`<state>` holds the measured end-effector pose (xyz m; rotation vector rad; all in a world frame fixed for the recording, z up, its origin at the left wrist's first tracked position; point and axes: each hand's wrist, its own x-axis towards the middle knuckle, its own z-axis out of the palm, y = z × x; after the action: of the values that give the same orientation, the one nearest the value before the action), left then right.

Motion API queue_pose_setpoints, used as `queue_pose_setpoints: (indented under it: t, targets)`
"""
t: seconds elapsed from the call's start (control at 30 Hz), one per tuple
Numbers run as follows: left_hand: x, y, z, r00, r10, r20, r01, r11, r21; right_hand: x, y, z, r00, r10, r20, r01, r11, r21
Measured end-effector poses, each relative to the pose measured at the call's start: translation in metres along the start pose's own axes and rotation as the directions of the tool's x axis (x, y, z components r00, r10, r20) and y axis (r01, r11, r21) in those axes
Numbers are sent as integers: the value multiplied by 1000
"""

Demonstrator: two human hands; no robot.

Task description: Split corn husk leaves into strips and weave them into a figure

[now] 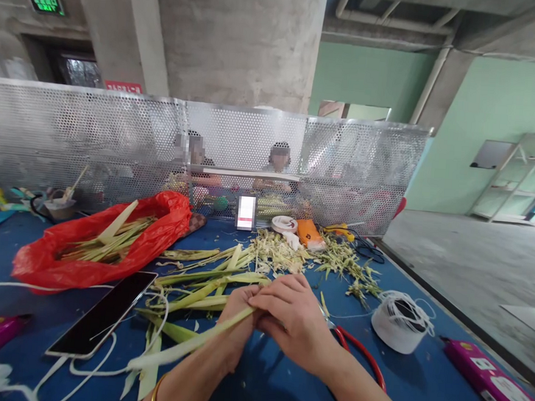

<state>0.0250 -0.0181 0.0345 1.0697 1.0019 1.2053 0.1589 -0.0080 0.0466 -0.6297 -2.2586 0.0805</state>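
My left hand (238,311) and my right hand (289,315) meet over the front middle of the table, both closed around a pale green strip of corn husk (203,338). The strip runs from my fingers down to the left, across my left forearm. The fingertips partly hide its gripped end. Just beyond my hands lie several green and yellowish husk leaves (197,293). Beside my right wrist are scissors (362,351) with red handles, partly covered by that arm.
On the blue table (291,385) are a red plastic bag (153,260) of husks, a phone (108,314) with white cables, husk scraps (277,253), a tape roll (284,225), an orange packet (310,233), a string spool (398,326) and a purple device (493,381). People sit behind the perforated screen (245,132).
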Motion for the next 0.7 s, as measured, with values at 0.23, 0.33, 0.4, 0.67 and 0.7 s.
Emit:
queue_pose_setpoints:
  t: [0.23,0.33,0.4,0.67,0.7]
  targets:
    - [3,7,-8,982,-185,45,189,975,-117,-3,16,-1,948,204,-242,-143,958,247]
    - [4,9,-13,974,-215,77,227,947,-227,-9,23,-7,891,373,-258,-251,880,404]
    - [4,10,-14,972,-222,82,237,924,-300,-14,25,-8,862,458,-216,-324,827,459]
    - [5,10,-14,958,-277,73,279,845,-457,-19,24,-6,755,653,-58,-527,657,539]
    - [5,10,-14,957,-283,65,280,843,-460,-18,25,-5,746,663,-61,-531,648,546]
